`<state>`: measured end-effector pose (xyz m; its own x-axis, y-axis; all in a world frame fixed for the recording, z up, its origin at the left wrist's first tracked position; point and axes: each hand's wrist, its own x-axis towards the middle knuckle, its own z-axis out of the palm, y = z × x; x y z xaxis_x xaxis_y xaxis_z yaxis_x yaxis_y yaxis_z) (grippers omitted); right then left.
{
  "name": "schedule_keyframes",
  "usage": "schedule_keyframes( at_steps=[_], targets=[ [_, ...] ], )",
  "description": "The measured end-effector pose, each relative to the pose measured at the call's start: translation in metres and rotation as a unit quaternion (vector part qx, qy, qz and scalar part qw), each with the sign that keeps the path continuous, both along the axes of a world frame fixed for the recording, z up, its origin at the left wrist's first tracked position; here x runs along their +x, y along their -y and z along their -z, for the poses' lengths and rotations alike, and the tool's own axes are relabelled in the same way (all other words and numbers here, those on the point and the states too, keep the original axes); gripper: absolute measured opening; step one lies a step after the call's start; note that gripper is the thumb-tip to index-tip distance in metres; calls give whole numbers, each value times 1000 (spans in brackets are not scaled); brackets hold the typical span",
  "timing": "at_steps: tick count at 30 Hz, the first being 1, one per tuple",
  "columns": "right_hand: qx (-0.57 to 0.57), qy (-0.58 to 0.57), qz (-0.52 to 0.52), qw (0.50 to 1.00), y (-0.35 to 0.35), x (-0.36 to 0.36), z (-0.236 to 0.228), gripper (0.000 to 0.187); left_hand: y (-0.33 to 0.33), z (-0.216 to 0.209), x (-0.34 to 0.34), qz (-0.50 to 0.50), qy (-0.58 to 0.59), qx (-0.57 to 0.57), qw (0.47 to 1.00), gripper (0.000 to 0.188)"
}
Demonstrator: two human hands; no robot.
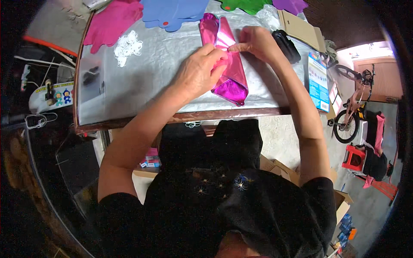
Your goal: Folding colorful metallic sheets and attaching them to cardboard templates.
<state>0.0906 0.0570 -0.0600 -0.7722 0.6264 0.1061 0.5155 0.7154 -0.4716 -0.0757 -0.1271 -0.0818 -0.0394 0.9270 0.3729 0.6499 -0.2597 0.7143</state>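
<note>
A shiny pink foil balloon [235,71], flat and folded into a long strip, lies lengthwise on the table in front of me. Its near end [232,91] shows a darker magenta side. My left hand [201,69] rests over the strip's left edge, fingers curled onto the foil. From the right, my right hand [258,43] pinches the foil near the middle, its thumb pointing left toward the other hand's fingertips. Just right of that hand sits a black plastic object [286,46]. What exactly lies under the fingers is hidden.
Flat pink [114,23], blue [174,13], green [247,5] and purple [290,5] pieces lie along the far side. White string [127,48] is bundled at left, near a clear bag [91,86]. Cardboard [301,30] and a blue printed package [317,81] lie right.
</note>
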Motion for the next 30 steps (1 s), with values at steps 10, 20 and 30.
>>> schedule_keyframes(
  at_steps=[10,20,30],
  targets=[
    [60,1,114,992,-43,-61,7,67,-3,-3,-4,16,18,-15,1000,17],
    [235,-81,72,966,-31,-79,25,67,-5,-4,-8,57,-5,16,998,17],
    [-72,-116,86,987,-19,-16,14,38,2,2,-15,50,35,-14,998,16]
  ],
)
